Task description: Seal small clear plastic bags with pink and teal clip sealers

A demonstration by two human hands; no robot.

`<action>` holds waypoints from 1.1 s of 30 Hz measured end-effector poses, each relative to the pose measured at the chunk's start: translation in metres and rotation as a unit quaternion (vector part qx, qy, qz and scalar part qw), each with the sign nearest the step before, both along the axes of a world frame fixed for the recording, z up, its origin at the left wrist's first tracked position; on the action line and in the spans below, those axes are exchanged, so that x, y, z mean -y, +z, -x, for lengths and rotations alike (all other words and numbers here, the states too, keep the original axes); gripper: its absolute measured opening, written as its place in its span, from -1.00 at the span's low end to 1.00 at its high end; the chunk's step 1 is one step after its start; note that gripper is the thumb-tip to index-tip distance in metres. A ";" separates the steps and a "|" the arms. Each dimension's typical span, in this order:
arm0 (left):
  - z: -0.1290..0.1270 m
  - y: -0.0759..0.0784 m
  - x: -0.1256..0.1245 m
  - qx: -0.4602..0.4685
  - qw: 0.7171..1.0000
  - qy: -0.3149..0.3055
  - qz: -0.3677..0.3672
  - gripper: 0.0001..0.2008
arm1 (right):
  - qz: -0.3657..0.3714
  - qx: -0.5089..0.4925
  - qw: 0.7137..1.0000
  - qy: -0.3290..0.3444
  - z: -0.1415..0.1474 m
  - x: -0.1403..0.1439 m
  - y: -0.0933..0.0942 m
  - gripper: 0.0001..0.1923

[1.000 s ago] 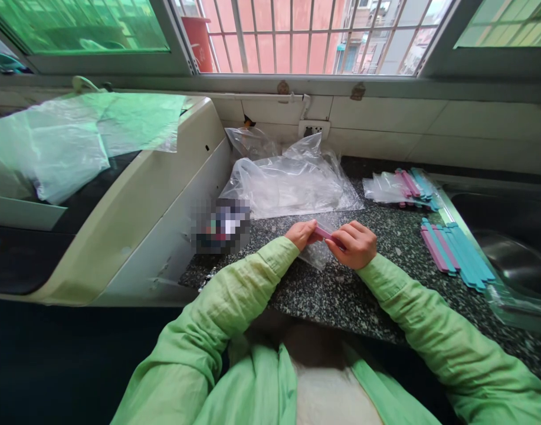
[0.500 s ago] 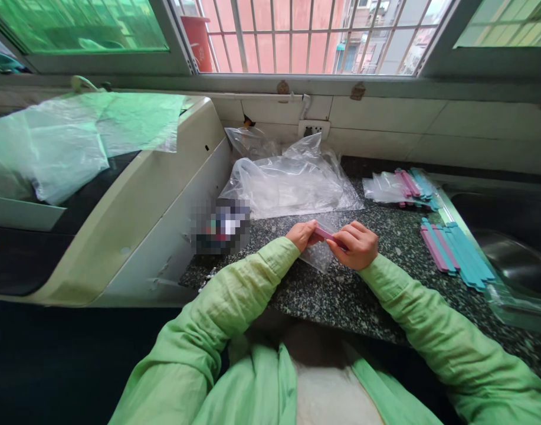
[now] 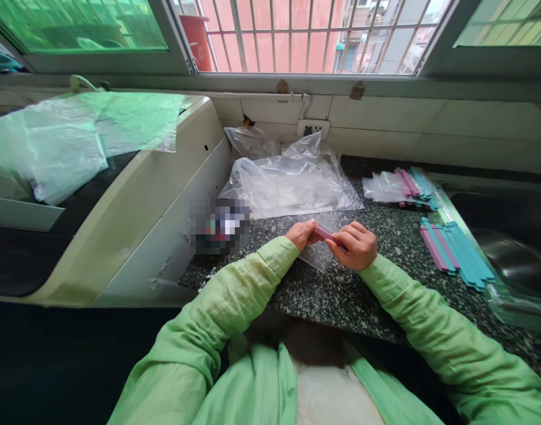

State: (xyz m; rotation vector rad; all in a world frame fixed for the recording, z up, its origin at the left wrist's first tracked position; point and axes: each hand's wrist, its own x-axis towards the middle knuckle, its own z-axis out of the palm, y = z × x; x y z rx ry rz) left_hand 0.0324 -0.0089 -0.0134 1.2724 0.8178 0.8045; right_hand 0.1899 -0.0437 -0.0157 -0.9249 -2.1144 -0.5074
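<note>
Over the speckled dark counter (image 3: 341, 295), my left hand (image 3: 301, 234) and my right hand (image 3: 357, 245) together hold a pink stick (image 3: 324, 234) and a small clear plastic sleeve (image 3: 317, 255). The left hand pinches the stick's left end and the sleeve; the right hand grips the other end. The sleeve hangs below the stick, touching the counter. How far the stick sits inside the sleeve is hidden by my fingers.
Loose pink and blue sticks (image 3: 456, 254) lie to the right beside a steel sink (image 3: 513, 248). Bagged sticks (image 3: 407, 186) rest farther back. A big crumpled clear bag (image 3: 288, 183) lies behind my hands. A cream appliance (image 3: 133, 200) stands on the left, with a blurred object (image 3: 221, 226) beside it.
Almost nothing differs: both hands keep their hold on the stick and sleeve, and the sleeve's lower edge has shifted very slightly.
</note>
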 end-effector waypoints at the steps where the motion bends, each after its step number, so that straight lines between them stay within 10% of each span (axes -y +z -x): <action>1: 0.000 0.000 0.000 0.000 1.000 -0.002 -0.005 -0.42 | 0.000 0.001 1.000 -0.001 0.000 0.000 0.000 -0.82; 33: 0.003 -0.022 -0.012 0.034 0.999 -0.037 -0.013 -0.39 | -0.004 0.010 1.000 -0.017 -0.001 0.002 0.005 -0.84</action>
